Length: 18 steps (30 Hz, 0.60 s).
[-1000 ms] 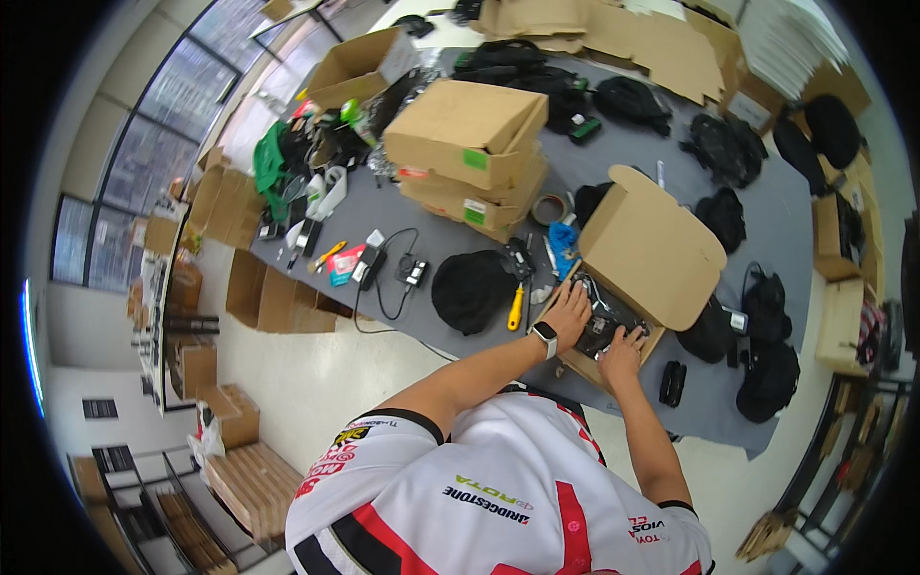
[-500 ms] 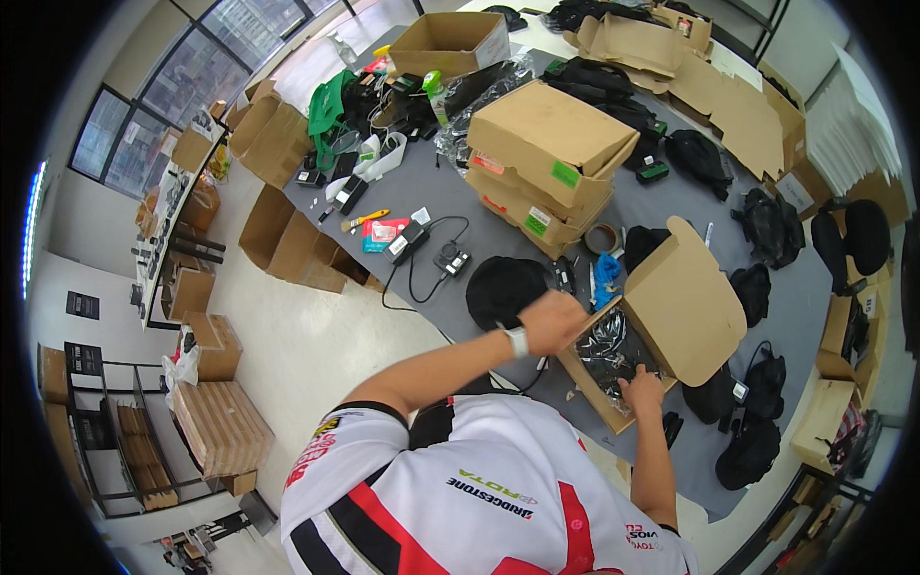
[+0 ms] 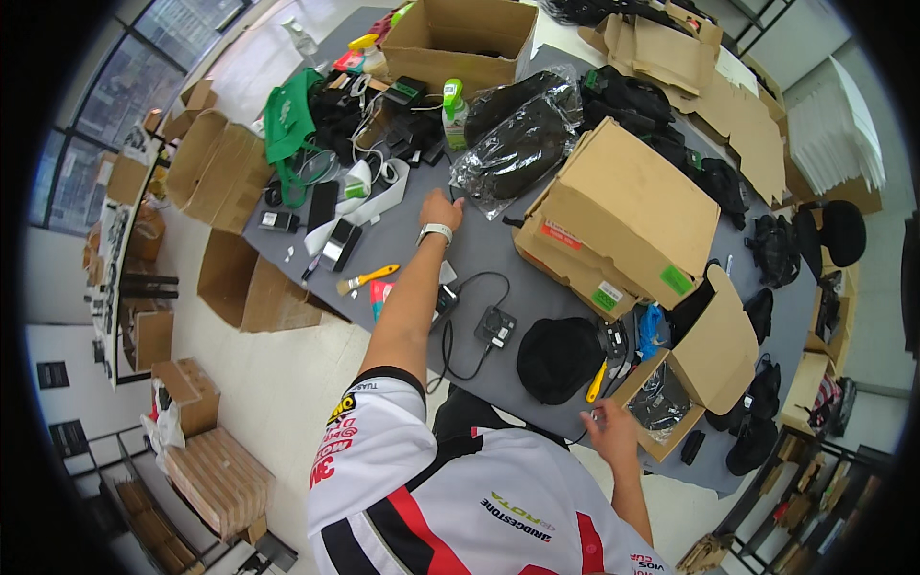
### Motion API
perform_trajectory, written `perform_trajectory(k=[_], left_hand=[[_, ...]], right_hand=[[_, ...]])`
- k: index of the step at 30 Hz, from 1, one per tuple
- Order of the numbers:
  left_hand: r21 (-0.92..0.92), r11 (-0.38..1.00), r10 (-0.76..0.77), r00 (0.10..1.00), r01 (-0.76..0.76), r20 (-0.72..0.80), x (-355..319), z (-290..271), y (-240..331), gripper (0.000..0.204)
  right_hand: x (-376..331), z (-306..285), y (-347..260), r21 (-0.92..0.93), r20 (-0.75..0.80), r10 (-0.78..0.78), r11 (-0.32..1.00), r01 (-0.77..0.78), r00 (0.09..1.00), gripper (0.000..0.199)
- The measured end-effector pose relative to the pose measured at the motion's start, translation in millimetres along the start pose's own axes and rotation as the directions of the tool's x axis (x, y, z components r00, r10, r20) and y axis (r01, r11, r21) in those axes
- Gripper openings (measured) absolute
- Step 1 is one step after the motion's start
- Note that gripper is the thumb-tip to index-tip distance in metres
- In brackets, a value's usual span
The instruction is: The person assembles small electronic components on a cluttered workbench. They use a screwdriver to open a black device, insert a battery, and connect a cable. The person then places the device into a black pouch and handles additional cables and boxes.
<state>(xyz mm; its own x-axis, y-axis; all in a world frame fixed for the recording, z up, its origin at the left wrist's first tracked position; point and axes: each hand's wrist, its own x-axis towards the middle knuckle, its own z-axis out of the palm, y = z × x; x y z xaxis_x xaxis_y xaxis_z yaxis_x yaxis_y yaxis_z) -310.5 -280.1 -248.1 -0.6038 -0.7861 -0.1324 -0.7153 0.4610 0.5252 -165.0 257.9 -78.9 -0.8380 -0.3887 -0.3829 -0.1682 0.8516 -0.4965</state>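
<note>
My left hand (image 3: 441, 213), with a pale wristband, reaches far across the grey table, short of the clear-wrapped black item (image 3: 508, 144). Its fingers are drawn together at a small dark thing; what that is, I cannot make out. Closer in, my right hand (image 3: 611, 429) has its fingers loosely apart, beside the open cardboard box (image 3: 661, 450). Inside that box lies a black item in shiny clear plastic (image 3: 659, 401). A yellow-handled tool (image 3: 596, 381) and a black cap (image 3: 559, 360) are near my right hand.
Stacked cardboard boxes (image 3: 632, 211) stand mid-table. A cabled black adapter (image 3: 495, 328) and a yellow-handled brush (image 3: 368, 279) lie at the left, near a green bag (image 3: 290, 120). Behind are a spray bottle (image 3: 454, 115) and a large open carton (image 3: 460, 43). Black caps line the right side.
My left hand has gone from the open box to the far left of the table. My right hand has come out of the box to its left side. The view has shifted.
</note>
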Motion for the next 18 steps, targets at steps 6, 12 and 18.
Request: perform_trajectory(k=[6,12,18], left_hand=[[0.060,0.998,0.027,0.993,-0.034,0.119,25.8,24.4,-20.3,0.035],[-0.007,0.973,0.215,0.903,-0.229,0.372,-22.5,-22.9,-39.2,0.034],[-0.374,0.920,0.229,0.933,-0.114,0.279,-57.9,-110.3,-42.7,0.038]], right_hand=[[8.9,24.7,-72.1,-0.011,-0.003,-0.150,0.989,0.150,0.989,0.034],[39.5,24.8,-113.6,0.057,-0.009,-0.235,0.970,0.235,0.972,0.032],[83.2,17.3,-159.0,0.052,-0.058,-0.380,0.922,0.382,0.923,0.032]])
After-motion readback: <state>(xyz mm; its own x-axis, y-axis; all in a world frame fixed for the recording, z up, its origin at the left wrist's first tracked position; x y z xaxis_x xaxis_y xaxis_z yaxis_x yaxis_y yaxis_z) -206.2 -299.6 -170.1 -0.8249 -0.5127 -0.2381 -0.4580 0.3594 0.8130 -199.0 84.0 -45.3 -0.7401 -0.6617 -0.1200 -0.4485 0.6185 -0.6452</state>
